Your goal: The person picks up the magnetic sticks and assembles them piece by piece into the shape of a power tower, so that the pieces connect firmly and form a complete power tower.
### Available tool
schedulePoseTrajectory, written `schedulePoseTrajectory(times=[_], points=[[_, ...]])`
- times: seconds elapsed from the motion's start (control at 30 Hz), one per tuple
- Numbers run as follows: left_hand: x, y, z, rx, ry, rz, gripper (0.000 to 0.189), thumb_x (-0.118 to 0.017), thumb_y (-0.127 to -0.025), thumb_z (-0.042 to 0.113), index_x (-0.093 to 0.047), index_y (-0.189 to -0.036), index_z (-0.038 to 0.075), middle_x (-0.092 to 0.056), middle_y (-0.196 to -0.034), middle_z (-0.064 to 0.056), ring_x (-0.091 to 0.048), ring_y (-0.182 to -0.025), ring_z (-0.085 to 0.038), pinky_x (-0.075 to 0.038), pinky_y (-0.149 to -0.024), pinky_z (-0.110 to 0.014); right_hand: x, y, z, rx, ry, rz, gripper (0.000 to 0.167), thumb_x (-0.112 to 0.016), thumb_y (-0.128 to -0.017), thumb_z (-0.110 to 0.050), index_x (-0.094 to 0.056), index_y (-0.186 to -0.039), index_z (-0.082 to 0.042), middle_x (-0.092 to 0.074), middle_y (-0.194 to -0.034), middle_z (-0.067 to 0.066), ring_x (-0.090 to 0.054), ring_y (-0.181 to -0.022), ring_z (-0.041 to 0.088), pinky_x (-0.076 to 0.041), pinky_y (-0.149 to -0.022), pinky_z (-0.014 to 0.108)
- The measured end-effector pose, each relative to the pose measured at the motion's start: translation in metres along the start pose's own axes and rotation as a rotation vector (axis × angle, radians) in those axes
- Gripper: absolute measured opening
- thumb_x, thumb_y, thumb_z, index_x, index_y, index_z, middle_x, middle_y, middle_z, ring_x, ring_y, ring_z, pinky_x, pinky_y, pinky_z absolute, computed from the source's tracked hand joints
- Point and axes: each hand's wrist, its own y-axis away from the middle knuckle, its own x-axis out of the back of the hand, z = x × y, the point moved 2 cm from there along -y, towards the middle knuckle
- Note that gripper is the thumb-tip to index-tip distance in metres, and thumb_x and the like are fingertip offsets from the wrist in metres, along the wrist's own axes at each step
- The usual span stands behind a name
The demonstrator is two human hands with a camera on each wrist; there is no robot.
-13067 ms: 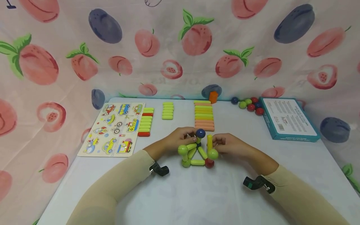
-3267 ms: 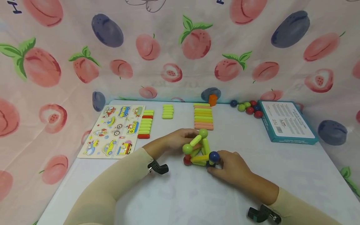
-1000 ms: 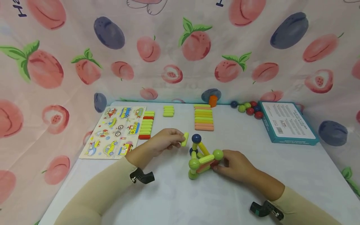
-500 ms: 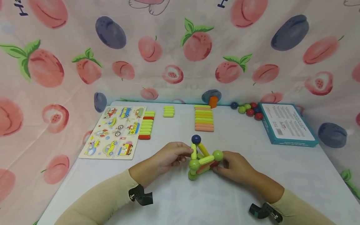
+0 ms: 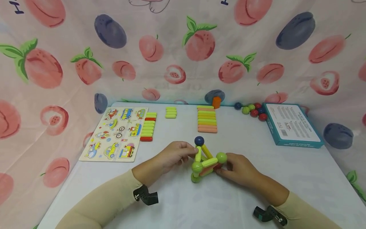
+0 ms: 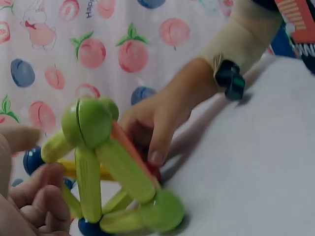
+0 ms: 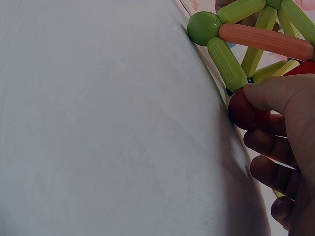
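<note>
A framework of magnetic sticks and balls [image 5: 210, 163] stands on the white table between my hands. My left hand [image 5: 175, 156] pinches a short light-green stick [image 5: 198, 154] between thumb and fingers. That stick spans between the upper blue ball [image 5: 199, 141] and the upper green ball [image 5: 197, 167]. In the left wrist view the same stick [image 6: 56, 146] runs from the green ball toward the blue one. My right hand [image 5: 241, 168] grips the red ball [image 7: 246, 110] at the base of the framework, thumb on top of it. An orange stick [image 7: 266, 41] slants across that side.
Behind lie a short row of green sticks [image 5: 171, 113] and a longer row of mixed sticks [image 5: 207, 119]. A picture puzzle board [image 5: 114, 133] with green and red sticks [image 5: 147, 127] is left. Loose balls [image 5: 254, 113] and a teal box [image 5: 294, 125] are back right.
My left hand has brought the loose green stick rightward onto the framework, between the blue and green balls. Earlier, the framework was turned and the short green row lost a stick. My right hand keeps its grip.
</note>
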Motion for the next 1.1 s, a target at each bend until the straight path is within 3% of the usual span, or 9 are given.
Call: schedulePoseTrajectory(times=[0.1,0.17,0.27,0.37,0.63,0.8,0.9,1.0,1.1], points=[[0.004,-0.008,0.001,-0.037,-0.014,0.068,0.039,-0.064,-0.105,0.039,-0.072,-0.119,0.003,-0.071,-0.103,-0.003,-0.059,-0.084,-0.017,-0.042,-0.070,-0.030,0.000,0.000,0.001,-0.001,0.007,-0.003,0.033,-0.089,-0.090,-0.030,-0.073,-0.118,-0.026,-0.056,-0.080,-0.018,-0.054,-0.074,0.010,-0.047,-0.063,0.026],[0.006,-0.015,0.002,-0.097,-0.028,0.075,0.039,-0.058,-0.109,0.037,-0.068,-0.133,0.009,-0.071,-0.117,-0.003,-0.063,-0.100,-0.019,-0.047,-0.083,-0.036,0.000,0.000,0.002,-0.002,0.009,-0.003,0.033,-0.088,-0.090,-0.031,-0.073,-0.118,-0.026,-0.056,-0.080,-0.018,-0.054,-0.074,0.010,-0.046,-0.063,0.026],[0.007,-0.022,0.003,-0.199,-0.075,0.015,0.039,-0.053,-0.113,0.031,-0.061,-0.149,0.021,-0.065,-0.140,-0.001,-0.057,-0.130,-0.024,-0.045,-0.109,-0.050,0.001,0.001,0.001,-0.004,-0.004,-0.003,0.033,-0.089,-0.090,-0.030,-0.074,-0.118,-0.026,-0.057,-0.080,-0.018,-0.054,-0.074,0.010,-0.047,-0.063,0.026],[0.006,-0.026,0.002,-0.246,-0.088,-0.072,0.040,-0.050,-0.115,0.027,-0.058,-0.154,0.023,-0.061,-0.149,0.003,-0.046,-0.147,-0.023,-0.035,-0.122,-0.054,0.001,0.001,0.001,0.000,-0.023,-0.006,0.032,-0.089,-0.090,-0.030,-0.074,-0.118,-0.026,-0.058,-0.080,-0.018,-0.055,-0.074,0.011,-0.047,-0.064,0.026],[0.007,-0.020,-0.002,-0.308,-0.094,-0.098,0.037,-0.048,-0.114,0.019,-0.060,-0.149,0.012,-0.064,-0.146,0.001,-0.051,-0.143,-0.021,-0.034,-0.123,-0.052,0.001,0.000,0.001,0.020,-0.036,0.007,0.030,-0.088,-0.090,-0.030,-0.074,-0.117,-0.028,-0.058,-0.081,-0.018,-0.055,-0.075,0.011,-0.048,-0.064,0.026],[0.011,-0.018,-0.006,-0.321,-0.138,-0.118,0.039,-0.048,-0.113,0.018,-0.060,-0.151,0.017,-0.062,-0.148,-0.001,-0.051,-0.142,-0.021,-0.037,-0.122,-0.051,-0.001,0.003,-0.002,-0.026,-0.016,0.025,0.031,-0.088,-0.090,-0.027,-0.073,-0.117,-0.026,-0.058,-0.082,-0.016,-0.054,-0.075,0.012,-0.047,-0.063,0.027],[0.016,-0.019,-0.011,-0.334,-0.245,-0.140,0.043,-0.047,-0.112,0.015,-0.057,-0.154,0.020,-0.061,-0.150,0.000,-0.050,-0.144,-0.023,-0.038,-0.121,-0.052,0.000,0.006,-0.013,-0.187,0.003,0.007,0.033,-0.083,-0.092,-0.029,-0.068,-0.120,-0.018,-0.058,-0.081,-0.010,-0.053,-0.071,0.013,-0.045,-0.060,0.029],[0.023,-0.021,-0.021,-0.344,-0.431,-0.147,0.043,-0.048,-0.111,0.016,-0.058,-0.153,0.021,-0.063,-0.148,0.001,-0.051,-0.145,-0.021,-0.041,-0.119,-0.049,0.002,0.012,-0.032,-0.347,0.072,-0.073,0.035,-0.078,-0.090,-0.035,-0.066,-0.115,-0.013,-0.059,-0.077,-0.006,-0.053,-0.067,0.014,-0.044,-0.058,0.033],[0.027,-0.023,-0.031,-0.375,-0.627,-0.136,0.039,-0.055,-0.111,0.023,-0.061,-0.149,0.017,-0.065,-0.145,0.002,-0.054,-0.142,-0.018,-0.043,-0.118,-0.045,0.001,0.018,-0.051,-0.397,0.136,-0.192,0.036,-0.079,-0.088,-0.049,-0.070,-0.100,-0.016,-0.059,-0.069,-0.005,-0.054,-0.064,0.014,-0.044,-0.058,0.035]])
